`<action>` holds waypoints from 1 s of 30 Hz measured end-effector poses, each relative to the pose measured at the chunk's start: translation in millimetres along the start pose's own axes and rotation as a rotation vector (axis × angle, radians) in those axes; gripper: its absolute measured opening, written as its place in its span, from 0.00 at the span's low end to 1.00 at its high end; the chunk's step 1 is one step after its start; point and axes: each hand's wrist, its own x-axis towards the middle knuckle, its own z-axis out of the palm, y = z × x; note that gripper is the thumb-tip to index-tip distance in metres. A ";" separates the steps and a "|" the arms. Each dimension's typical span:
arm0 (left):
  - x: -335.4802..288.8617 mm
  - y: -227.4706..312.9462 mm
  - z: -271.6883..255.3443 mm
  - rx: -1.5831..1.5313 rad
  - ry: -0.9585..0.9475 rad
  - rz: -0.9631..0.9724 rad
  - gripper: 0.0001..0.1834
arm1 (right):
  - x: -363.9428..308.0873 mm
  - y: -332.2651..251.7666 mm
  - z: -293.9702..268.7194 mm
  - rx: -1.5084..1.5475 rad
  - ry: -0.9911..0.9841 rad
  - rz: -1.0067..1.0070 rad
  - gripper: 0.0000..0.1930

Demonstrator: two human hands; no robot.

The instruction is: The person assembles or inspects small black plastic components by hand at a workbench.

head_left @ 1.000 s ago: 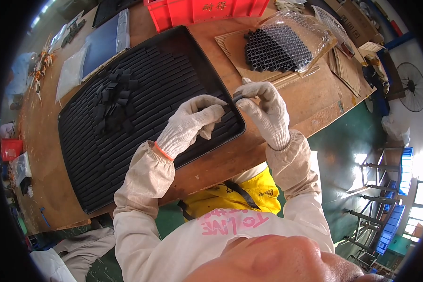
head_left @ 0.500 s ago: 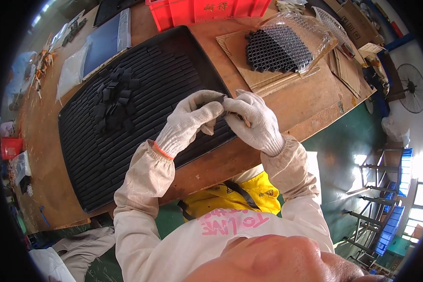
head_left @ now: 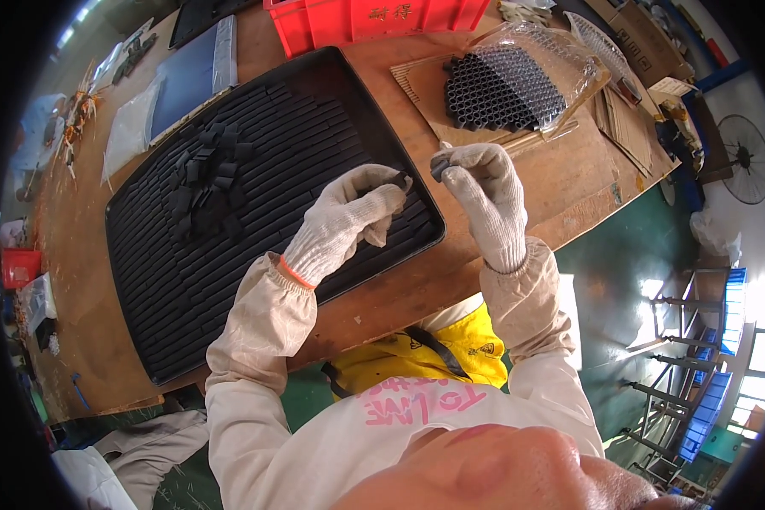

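My left hand [head_left: 348, 212], in a white knit glove, is pinched on a small black piece [head_left: 400, 179] over the tray's near right edge. Right of it, my gloved right hand [head_left: 489, 195] grips a small dark grey, rounded piece [head_left: 441, 167] between thumb and fingers. A gap separates the two hands. Beneath the left hand lies a large black tray [head_left: 353, 81] filled with rows of small black blocks [head_left: 289, 144]. Heaped on those rows is a loose pile of black pieces [head_left: 208, 170]. The exact kind of the held pieces is too small to tell.
Beyond my right hand, black rings [head_left: 493, 89] stand packed on a cardboard sheet [head_left: 416, 89], partly under clear plastic film [head_left: 569, 64]. A red crate [head_left: 374, 25] stands at the table's far side. Blue sheets in plastic [head_left: 191, 76] lie behind the tray.
My right hand has moved away from the left, to the right, and now shows a dark grey piece in its fingers. My left hand has barely moved.
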 end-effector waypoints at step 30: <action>-1.4 -0.7 1.9 0.015 0.012 0.004 0.13 | -0.8 3.8 9.0 -0.209 -0.089 0.048 0.08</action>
